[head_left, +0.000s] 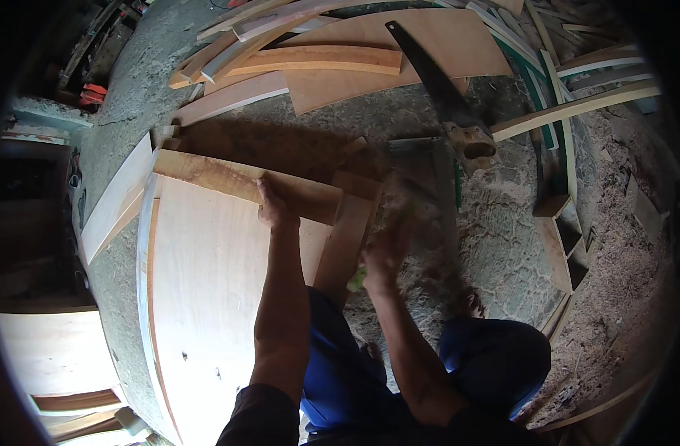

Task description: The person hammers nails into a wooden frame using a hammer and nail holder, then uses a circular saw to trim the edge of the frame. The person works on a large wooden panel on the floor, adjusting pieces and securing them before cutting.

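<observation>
My left hand (275, 208) grips a thick wooden board (221, 177) that lies across the far end of a pale plywood panel (206, 260), thumb pressed to its face. A second wooden piece (347, 230) meets that board at the right corner and runs back toward my knee. Just right of this corner, my right hand (384, 256) is closed round a green-handled tool (357, 280). Motion blur smears the hand and the tool's upper part, so its head cannot be made out.
A handsaw (436, 82) lies beyond the corner, partly over a curved plywood sheet (347, 44). Loose planks (317, 59) are piled at the back. Long strips (578, 108) and a small wooden frame (563, 238) lie at right, beside sawdust (615, 297). My knees flank the work.
</observation>
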Demonstrator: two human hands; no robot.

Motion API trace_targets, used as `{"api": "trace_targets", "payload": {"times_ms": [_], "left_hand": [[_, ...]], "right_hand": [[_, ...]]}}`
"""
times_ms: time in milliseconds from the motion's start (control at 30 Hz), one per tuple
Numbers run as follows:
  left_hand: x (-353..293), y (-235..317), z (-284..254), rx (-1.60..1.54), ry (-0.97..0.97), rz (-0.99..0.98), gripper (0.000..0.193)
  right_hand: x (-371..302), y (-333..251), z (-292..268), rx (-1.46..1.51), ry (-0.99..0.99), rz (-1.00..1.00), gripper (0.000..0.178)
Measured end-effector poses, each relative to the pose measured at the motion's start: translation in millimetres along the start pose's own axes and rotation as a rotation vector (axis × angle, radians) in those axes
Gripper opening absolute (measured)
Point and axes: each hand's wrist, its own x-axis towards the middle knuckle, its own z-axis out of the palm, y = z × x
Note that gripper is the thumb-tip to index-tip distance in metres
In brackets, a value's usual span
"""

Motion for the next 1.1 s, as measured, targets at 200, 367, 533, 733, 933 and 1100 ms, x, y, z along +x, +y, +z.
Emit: {"api": "trace_targets", "payload": {"times_ms": [200, 367, 533, 733, 933, 1100], "left_hand": [[1, 5, -7, 0.029, 0.037, 0.029, 0.085], [7, 4, -8, 0.062, 0.035, 0.058, 0.086], [11, -2, -10, 0.138, 0.051, 0.099, 0.090], [20, -10, -10, 0.102, 0.072, 0.186, 0.082], [21, -18, -16, 0.036, -0.042, 0.208, 0.069], [6, 8, -29, 0.456, 0.151, 0.168, 0.078]], "right_hand": [[2, -2, -11, -0.176, -0.225, -0.011, 0.057], [9, -8, -21, -0.401, 0.002, -0.493, 0.062], [-1, 0, -25, -0.924, -0.105, -1.266, 0.079], [7, 10, -34, -0.938, -0.465, -0.565, 0.076], [-22, -16, -9, -1.095, -0.183, -1.013, 0.064], [-30, -18, 9, -1.220, -0.193, -0.891, 0.057]]}}
